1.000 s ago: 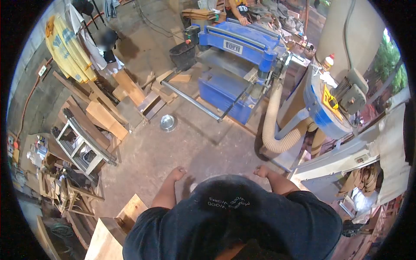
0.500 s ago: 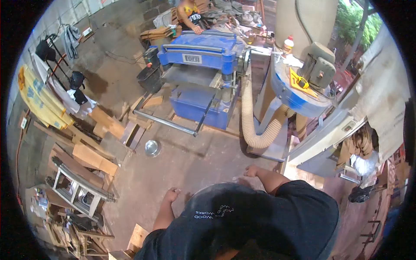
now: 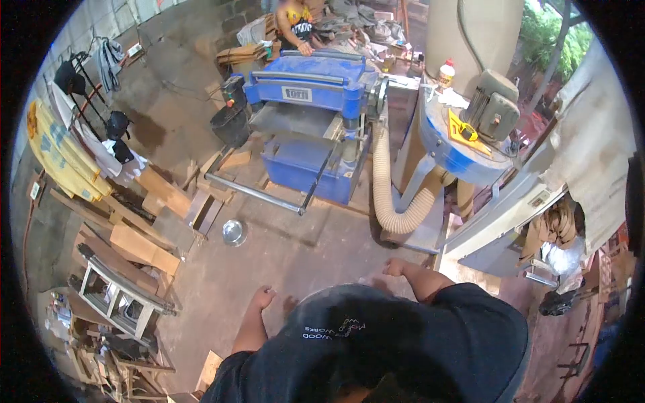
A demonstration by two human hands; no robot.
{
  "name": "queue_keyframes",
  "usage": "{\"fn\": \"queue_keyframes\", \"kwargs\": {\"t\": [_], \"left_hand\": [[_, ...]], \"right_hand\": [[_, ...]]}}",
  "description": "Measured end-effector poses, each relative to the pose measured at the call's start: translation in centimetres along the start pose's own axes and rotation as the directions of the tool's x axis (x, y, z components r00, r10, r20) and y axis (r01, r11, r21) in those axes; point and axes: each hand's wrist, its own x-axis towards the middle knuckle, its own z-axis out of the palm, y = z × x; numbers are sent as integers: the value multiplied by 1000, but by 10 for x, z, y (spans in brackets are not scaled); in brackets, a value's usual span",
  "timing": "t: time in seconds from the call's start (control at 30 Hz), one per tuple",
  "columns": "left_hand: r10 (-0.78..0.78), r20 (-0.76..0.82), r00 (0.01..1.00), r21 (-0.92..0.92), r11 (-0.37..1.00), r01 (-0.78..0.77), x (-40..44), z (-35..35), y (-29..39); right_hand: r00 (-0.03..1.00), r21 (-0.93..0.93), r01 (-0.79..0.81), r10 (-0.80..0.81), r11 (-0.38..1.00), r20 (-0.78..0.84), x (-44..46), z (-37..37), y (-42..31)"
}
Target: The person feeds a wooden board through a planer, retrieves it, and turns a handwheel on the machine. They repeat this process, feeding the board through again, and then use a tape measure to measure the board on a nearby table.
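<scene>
My left hand [image 3: 264, 296] hangs at the left of my body over the brown floor, its fingers curled in and no object visible in it. On the other side, my right hand [image 3: 394, 266] hangs with its fingers also curled, and I see nothing held there. Neither hand touches anything. A blue thickness planer [image 3: 306, 80] stands ahead of me, with a metal bar frame [image 3: 255, 191] reaching out from its front. Closest to my right hand is a ribbed beige hose [image 3: 383, 174]. A round metal bowl [image 3: 234, 232] rests on the floor ahead of my left hand.
Another person's hand [image 3: 306, 49] is on the planer's far side. A dust collector [image 3: 463, 158] with a yellow square [image 3: 465, 129] on top stands to the right. Boards [image 3: 143, 248] and a wooden frame [image 3: 121, 302] lie at the left. A black bucket [image 3: 230, 126] sits beside the planer.
My left hand has shifted slightly left and upward in view, and my right hand slightly to the right. The floor and planer have barely moved in view.
</scene>
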Motion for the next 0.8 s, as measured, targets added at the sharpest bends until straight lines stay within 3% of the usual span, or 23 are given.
{"fn": "queue_keyframes", "kwargs": {"t": [0.13, 0.47, 0.6, 0.73, 0.8], "left_hand": [[-48, 16, 999, 3, 999, 48, 4, -2, -7], [-76, 17, 997, -89, 993, 77, 1, 3, 6], [-12, 24, 1000, -10, 1000, 12, 20, 13, -24], [-41, 16, 999, -56, 998, 42, 22, 14, -25], [-55, 17, 998, -57, 997, 55, 20, 13, -22]], "right_hand": [[994, -58, 32, -38, 998, -106, -6, -5, -3], [997, -29, 35, -38, 999, -74, -8, -5, -20], [999, -48, -6, 4, 999, -51, -4, -10, -18], [987, -81, 31, -43, 996, -152, 13, 5, 1], [997, -61, -27, 22, 998, -70, -8, -4, -20]]}}
